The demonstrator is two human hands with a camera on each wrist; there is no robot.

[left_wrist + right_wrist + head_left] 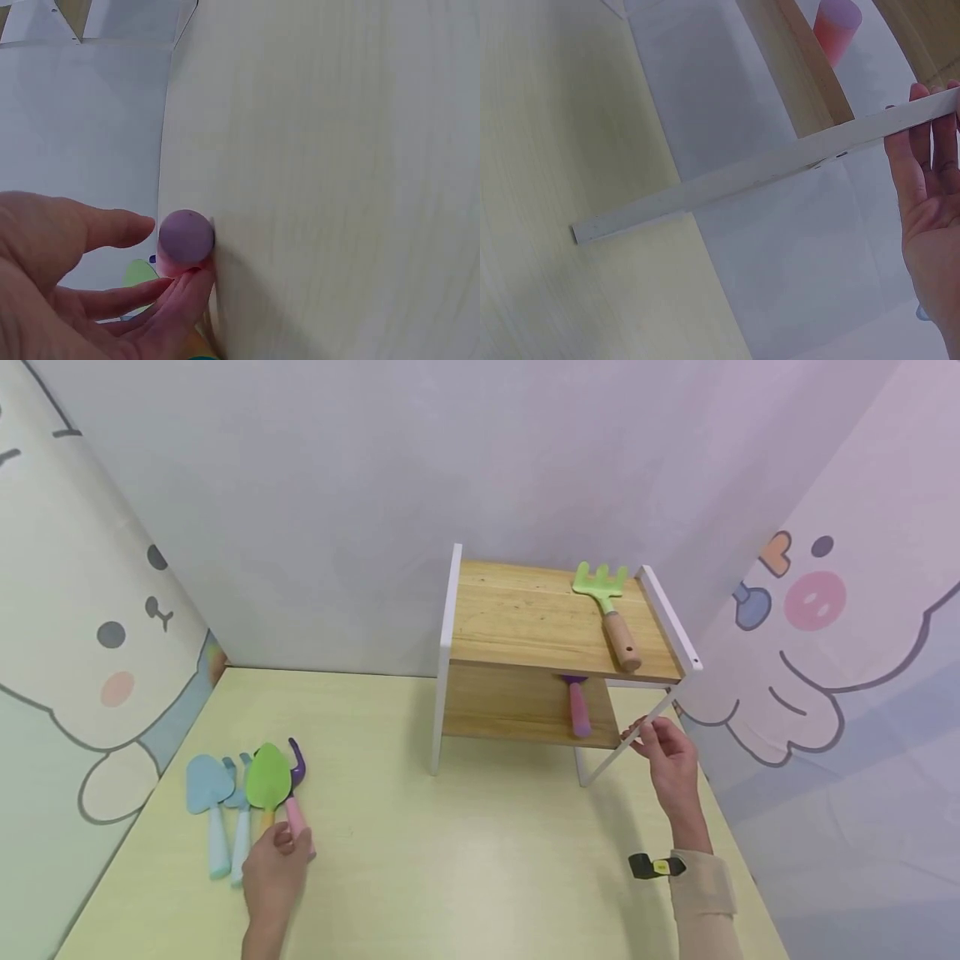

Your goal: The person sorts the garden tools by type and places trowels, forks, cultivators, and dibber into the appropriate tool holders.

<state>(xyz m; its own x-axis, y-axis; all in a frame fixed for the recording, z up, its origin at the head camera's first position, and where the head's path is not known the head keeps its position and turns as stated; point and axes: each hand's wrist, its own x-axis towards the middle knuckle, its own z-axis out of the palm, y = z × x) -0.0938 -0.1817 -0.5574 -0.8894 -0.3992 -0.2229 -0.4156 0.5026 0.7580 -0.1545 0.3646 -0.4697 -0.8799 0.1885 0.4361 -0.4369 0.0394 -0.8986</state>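
Pink handle (297, 817), head: lengthwise, left wrist: endwise

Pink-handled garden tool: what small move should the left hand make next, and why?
Perhaps the left hand should bring its thumb in against the pink handle: its fingers appear to touch the handle, but the thumb looks just apart from it, so the pinch seems incomplete.
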